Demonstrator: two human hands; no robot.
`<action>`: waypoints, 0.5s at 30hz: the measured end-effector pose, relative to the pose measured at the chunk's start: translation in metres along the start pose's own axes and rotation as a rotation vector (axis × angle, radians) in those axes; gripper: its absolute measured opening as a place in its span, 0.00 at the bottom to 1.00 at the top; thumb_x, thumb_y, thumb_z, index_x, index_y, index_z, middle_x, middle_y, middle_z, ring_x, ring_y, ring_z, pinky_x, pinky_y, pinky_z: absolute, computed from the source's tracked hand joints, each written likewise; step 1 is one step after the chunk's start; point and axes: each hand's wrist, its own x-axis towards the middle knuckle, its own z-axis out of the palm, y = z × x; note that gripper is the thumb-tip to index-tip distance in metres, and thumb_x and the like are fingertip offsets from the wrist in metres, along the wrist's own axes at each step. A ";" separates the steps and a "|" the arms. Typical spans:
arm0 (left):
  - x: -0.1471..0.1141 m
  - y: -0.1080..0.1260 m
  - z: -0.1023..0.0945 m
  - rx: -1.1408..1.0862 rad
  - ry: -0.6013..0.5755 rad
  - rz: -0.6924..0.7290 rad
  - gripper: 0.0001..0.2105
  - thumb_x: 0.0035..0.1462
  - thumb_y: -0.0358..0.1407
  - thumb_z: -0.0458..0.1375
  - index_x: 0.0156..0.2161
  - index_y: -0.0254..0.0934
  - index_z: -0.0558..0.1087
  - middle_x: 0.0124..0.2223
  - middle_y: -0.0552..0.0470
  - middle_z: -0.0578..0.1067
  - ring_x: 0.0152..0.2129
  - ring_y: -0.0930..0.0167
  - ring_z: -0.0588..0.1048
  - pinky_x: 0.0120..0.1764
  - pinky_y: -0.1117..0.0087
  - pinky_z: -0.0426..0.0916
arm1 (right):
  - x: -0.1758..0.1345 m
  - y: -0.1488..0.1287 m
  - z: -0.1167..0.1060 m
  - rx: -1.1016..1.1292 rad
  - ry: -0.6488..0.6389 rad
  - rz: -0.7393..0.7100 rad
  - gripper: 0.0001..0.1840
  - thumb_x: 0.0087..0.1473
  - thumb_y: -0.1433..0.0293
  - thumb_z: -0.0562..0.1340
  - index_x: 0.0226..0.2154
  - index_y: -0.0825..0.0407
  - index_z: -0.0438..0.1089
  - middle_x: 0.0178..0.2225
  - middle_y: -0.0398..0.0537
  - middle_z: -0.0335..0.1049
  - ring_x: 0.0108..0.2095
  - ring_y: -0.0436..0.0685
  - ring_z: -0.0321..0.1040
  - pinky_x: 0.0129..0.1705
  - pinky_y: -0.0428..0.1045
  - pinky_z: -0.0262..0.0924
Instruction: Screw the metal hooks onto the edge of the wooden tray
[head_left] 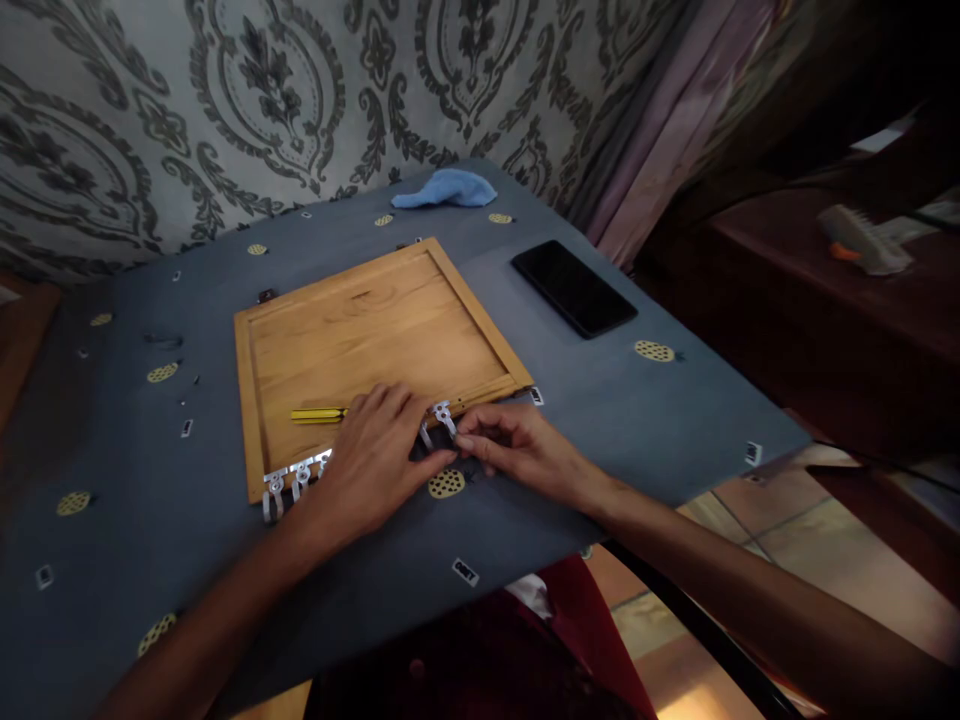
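A framed wooden panel (375,330) lies on the table, with a row of metal hooks (302,476) along its near edge. My left hand (382,450) lies across that edge, thumb apart from the fingers, covering the middle of the row. Its fingertips rest on the panel, beside a yellow handle (319,415), perhaps a screwdriver's, partly behind the hand. At the right end of the row, the thumb and fingers of my right hand (521,450) pinch the lower end of a silver metal hook (444,416). Its upper plate touches the panel's edge.
A black phone (574,288) lies right of the panel, and a blue cloth (450,188) at the back. Small dark metal bits (196,380) lie to the left on the patterned grey table cover (600,430). A brush (862,240) sits on dark furniture at right.
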 end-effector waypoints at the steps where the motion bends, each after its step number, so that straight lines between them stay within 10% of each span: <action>1: 0.000 0.000 0.000 0.002 0.003 0.000 0.17 0.58 0.45 0.64 0.48 0.38 0.70 0.46 0.49 0.73 0.45 0.60 0.70 0.47 0.56 0.67 | 0.000 0.000 0.000 -0.001 -0.005 0.000 0.12 0.59 0.61 0.62 0.29 0.52 0.68 0.26 0.39 0.64 0.22 0.45 0.59 0.26 0.45 0.56; 15: 0.000 0.004 0.003 0.040 0.032 -0.008 0.14 0.61 0.44 0.61 0.46 0.38 0.70 0.44 0.48 0.74 0.44 0.60 0.70 0.46 0.57 0.67 | 0.001 -0.003 -0.001 -0.030 -0.039 0.006 0.11 0.60 0.63 0.61 0.30 0.52 0.69 0.24 0.40 0.65 0.22 0.45 0.59 0.25 0.45 0.55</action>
